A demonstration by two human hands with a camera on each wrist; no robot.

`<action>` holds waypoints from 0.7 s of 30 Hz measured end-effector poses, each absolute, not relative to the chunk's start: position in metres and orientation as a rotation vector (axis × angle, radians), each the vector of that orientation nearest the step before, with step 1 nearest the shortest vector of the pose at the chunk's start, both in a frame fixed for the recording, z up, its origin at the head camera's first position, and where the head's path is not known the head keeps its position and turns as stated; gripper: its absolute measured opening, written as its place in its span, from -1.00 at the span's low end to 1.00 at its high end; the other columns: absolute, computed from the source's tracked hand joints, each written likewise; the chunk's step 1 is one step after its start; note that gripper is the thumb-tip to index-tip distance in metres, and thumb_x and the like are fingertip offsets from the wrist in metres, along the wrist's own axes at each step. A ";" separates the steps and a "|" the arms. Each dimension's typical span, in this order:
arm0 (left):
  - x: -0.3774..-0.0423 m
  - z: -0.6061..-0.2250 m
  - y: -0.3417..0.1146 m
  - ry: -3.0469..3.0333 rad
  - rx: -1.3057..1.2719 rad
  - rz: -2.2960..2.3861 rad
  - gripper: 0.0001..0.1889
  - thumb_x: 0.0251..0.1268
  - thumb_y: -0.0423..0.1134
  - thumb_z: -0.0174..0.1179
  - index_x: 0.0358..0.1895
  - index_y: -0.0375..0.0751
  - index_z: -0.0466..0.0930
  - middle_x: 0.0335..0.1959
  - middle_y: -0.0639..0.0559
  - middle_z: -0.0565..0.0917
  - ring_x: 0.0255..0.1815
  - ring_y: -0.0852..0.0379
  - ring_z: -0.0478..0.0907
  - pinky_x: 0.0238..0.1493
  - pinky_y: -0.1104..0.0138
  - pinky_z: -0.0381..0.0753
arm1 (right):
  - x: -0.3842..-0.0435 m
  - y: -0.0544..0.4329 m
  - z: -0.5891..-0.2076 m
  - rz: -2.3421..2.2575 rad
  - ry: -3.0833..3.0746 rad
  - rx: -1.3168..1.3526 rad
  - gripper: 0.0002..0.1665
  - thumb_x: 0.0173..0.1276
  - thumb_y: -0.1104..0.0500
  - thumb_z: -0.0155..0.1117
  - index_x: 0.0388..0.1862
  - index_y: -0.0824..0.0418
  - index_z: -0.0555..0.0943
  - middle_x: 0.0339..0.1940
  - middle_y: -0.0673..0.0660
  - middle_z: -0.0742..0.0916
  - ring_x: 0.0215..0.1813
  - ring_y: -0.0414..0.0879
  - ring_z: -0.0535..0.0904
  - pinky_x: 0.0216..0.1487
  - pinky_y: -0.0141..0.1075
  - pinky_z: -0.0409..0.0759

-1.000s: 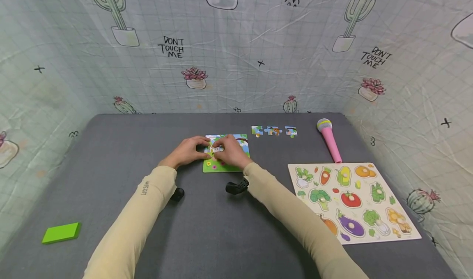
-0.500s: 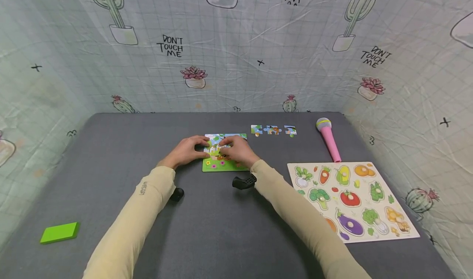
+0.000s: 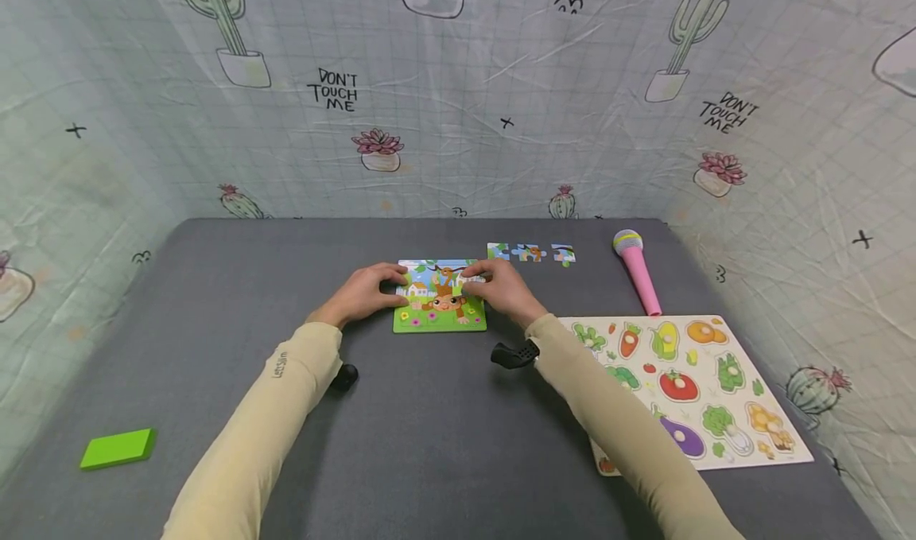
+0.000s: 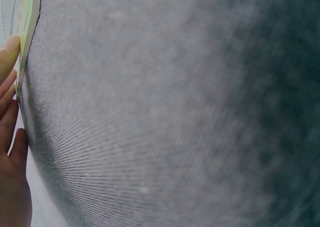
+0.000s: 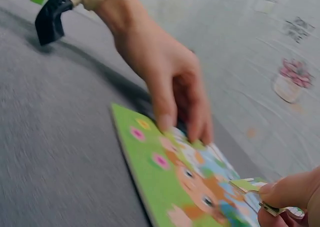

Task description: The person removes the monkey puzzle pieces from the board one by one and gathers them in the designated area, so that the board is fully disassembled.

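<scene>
A jigsaw puzzle with a monkey picture and a green lower border lies on the grey table. My left hand rests on its left side; in the right wrist view the thumb and fingertips of the left hand touch the top, spaced apart. Over the puzzle's right side, my right hand pinches a small puzzle piece between thumb and finger. That piece is tilted, and fingers hide part of it. In the left wrist view only the thumb and fingers of the left hand show, beside the board's edge.
Several loose puzzle pieces lie behind the right hand. A pink toy microphone lies farther right, above a vegetable peg board that the right forearm partly covers. A green block sits at front left.
My right hand has moved rightward from the puzzle's middle to its right side, uncovering the monkey picture. My left hand has stayed at the left edge.
</scene>
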State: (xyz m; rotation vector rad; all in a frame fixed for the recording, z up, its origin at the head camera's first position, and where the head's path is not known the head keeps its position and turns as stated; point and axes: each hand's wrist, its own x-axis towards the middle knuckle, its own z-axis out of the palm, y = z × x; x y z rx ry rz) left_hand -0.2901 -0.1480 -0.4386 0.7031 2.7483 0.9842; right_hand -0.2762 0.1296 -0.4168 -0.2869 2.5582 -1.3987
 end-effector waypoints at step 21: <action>-0.290 -0.437 -0.147 2.742 0.716 0.956 -0.57 0.24 -0.15 0.37 0.11 -0.31 0.63 0.36 -0.15 0.44 0.43 -0.15 0.26 0.45 -0.01 0.20 | -0.294 0.196 -0.417 -1.504 2.526 -0.018 -0.67 0.49 0.20 0.14 0.15 0.29 0.58 0.21 0.24 0.52 0.10 0.14 0.53 0.13 -0.03 0.54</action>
